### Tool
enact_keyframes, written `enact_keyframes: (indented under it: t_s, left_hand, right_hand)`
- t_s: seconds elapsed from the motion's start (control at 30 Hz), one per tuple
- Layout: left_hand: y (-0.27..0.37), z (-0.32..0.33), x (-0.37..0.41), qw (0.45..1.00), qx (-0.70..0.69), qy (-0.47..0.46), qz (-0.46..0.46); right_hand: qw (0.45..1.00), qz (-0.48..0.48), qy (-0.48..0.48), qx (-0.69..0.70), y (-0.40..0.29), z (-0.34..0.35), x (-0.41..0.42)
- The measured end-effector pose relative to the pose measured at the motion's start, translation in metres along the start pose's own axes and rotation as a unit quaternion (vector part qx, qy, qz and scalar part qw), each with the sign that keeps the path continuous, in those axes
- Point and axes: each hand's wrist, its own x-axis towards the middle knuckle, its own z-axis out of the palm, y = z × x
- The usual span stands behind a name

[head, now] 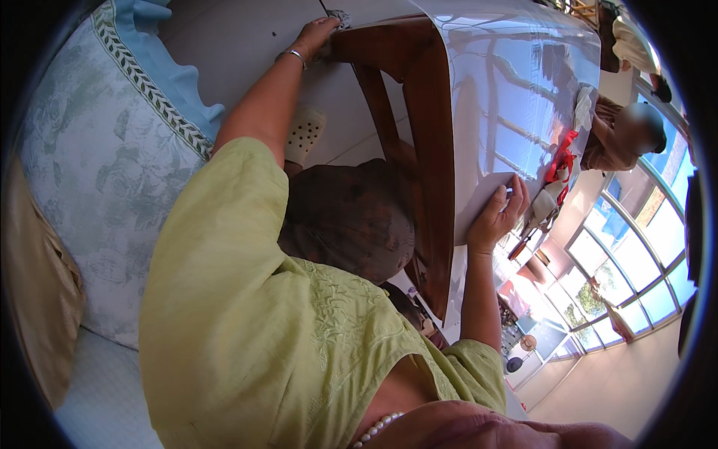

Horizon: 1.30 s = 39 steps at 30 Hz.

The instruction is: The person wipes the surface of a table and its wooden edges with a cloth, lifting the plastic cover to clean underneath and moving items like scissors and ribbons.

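My left hand (pixel 320 36) reaches down to the lower end of a brown wooden table leg (pixel 370 42). Its fingers are closed on a crumpled greyish cloth (pixel 339 19) against the wood. On the glossy, reflective tabletop cover (pixel 499 95), close to its edge, rests my right hand (pixel 502 213). Its thumb and fingers are apart, and a gap shows between them. A pale grey patch on the cover lies beside that hand; I cannot tell whether it is a reflection or a sheet. Below my left arm shows a pale clog (pixel 305 134) with holes, near my dark-clothed knee (pixel 353 224).
Seating with a floral cover (pixel 112 185) and a blue ruffle (pixel 185 84) stands at the left. A red ribbon-like item (pixel 561 163) and white cloth (pixel 583 106) lie on the table's far side. A person (pixel 611 134) is beyond it, another (pixel 634 45) farther off. Large windows (pixel 628 269) stand behind.
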Motion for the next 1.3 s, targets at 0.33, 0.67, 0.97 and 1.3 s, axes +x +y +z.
enact_keyframes:
  t_s: [0.33,0.67,0.97,1.3]
  left_hand:
    - [-0.045,-0.001,0.032,0.967,-0.207,0.096,-0.111]
    - [0.053,0.061,-0.109,0.939,-0.335,0.044,0.064]
    - [0.122,0.053,-0.117,0.966,-0.027,-0.166,0.195]
    - [0.082,0.022,0.008,0.738,0.407,-0.130,0.522]
  right_hand:
    - [1.000,-0.003,-0.004,0.005,0.001,0.001,0.001]
    - [0.999,-0.031,0.014,-0.021,0.007,0.000,0.002]
    - [1.000,-0.017,0.004,-0.014,-0.002,-0.002,0.000]
    - [1.000,-0.015,-0.009,-0.007,0.001,0.004,0.004]
